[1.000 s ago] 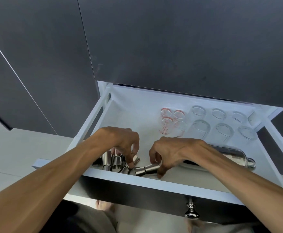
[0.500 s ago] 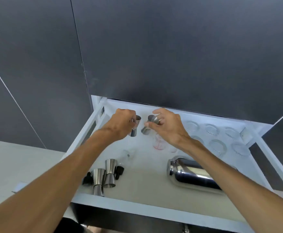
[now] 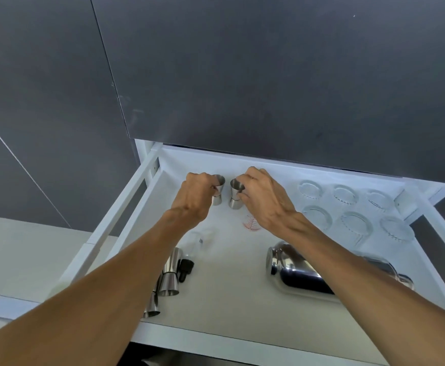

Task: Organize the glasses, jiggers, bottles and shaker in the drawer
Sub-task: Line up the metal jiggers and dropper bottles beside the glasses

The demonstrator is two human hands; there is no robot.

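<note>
At the back of the open white drawer, my left hand holds a steel jigger upright on the drawer floor. Just to its right my right hand holds a second steel jigger, also upright. Two more jiggers stand near the front left beside a small clear dropper bottle with a black cap. A steel shaker lies on its side at the front right, partly under my right forearm. Several clear glasses stand in rows at the back right. A red-marked measuring glass peeks out under my right wrist.
Dark cabinet fronts rise directly above the drawer's back edge. White drawer rails run along both sides. A pale countertop lies to the left. Bare drawer floor spans the middle front.
Both hands lifted a jigger each from the front-left cluster, carried them to the drawer's back, and have lowered them upright side by side onto the floor.
</note>
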